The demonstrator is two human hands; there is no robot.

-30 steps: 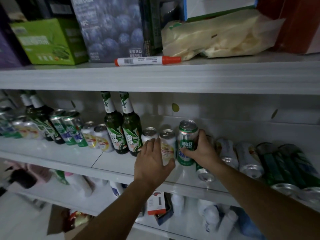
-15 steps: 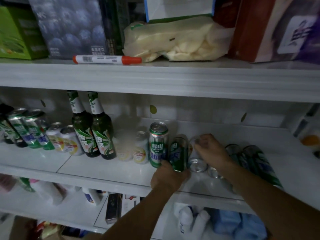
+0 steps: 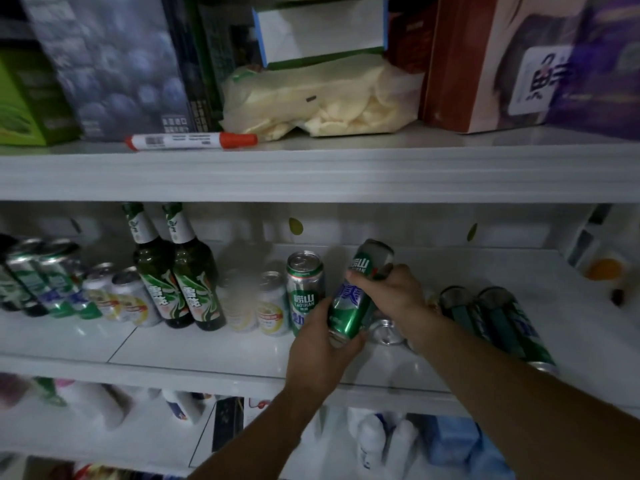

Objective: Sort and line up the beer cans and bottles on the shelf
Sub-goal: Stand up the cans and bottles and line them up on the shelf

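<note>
A tall green beer can is tilted above the middle shelf. My left hand grips its base and my right hand grips its upper part. Just to its left stands an upright green can, then two short white-and-yellow cans and two green bottles. More cans stand further left. Two green cans lie on their sides to the right of my hands, and a silver can end shows under my right wrist.
The upper shelf carries boxes, a pale plastic bag and a red-capped marker at its front edge. An orange object sits at the far right of the middle shelf. White bottles and packages fill the lower shelf.
My right hand has joined the left on the tall green can, and the can has risen and tipped more upright. The view has shifted slightly to the right.
</note>
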